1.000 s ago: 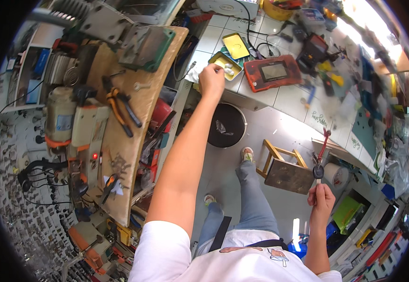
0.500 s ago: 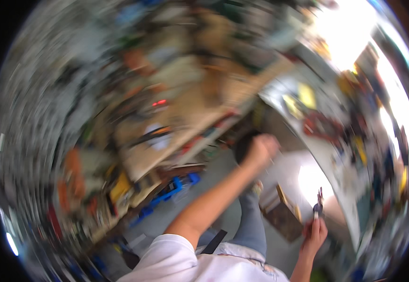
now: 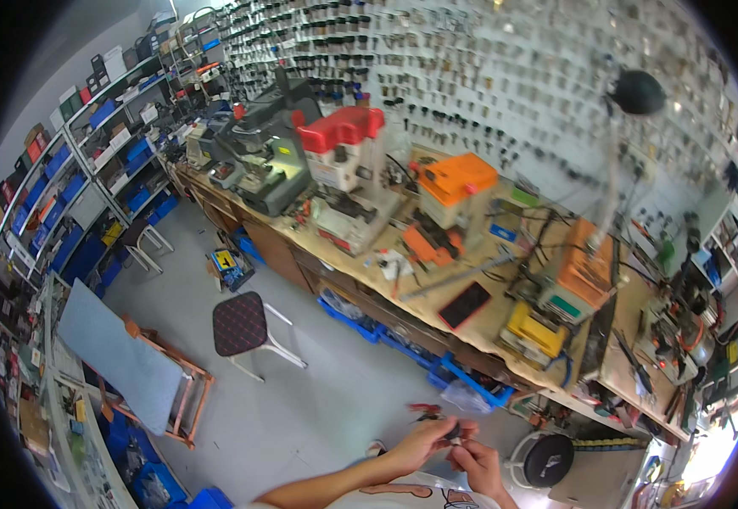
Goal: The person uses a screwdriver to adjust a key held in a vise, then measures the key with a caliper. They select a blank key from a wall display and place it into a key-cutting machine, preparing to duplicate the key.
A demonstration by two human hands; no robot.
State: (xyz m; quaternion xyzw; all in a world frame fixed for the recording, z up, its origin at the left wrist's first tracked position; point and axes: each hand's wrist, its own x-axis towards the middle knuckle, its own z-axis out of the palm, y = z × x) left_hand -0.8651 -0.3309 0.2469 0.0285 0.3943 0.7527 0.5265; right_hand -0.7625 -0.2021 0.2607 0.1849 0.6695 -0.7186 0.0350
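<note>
My left hand (image 3: pixel 420 446) and my right hand (image 3: pixel 479 465) are together low in front of my white shirt. Between their fingertips sits a small black thing with a pale end (image 3: pixel 453 433), partly covered by the fingers; its exact kind is too small to make out. Both hands are closed in a pinch around it. Just beyond the left fingers shows a small red and dark item (image 3: pixel 425 411); whether it hangs from the hand or lies behind it, I cannot tell.
A long wooden workbench (image 3: pixel 360 270) carries machines with red and orange tops, a phone (image 3: pixel 464 305) and a yellow device (image 3: pixel 533 332). Keys cover the wall (image 3: pixel 505 59). On the floor stand a black-seated stool (image 3: pixel 239 325), a round stool (image 3: pixel 548 460), a folding chair (image 3: pixel 123 356) and blue bins (image 3: pixel 471 380).
My view has swung round to the key wall, bench and shelves. My hands, apart before with a small dark item in the right, have come together around the small black thing.
</note>
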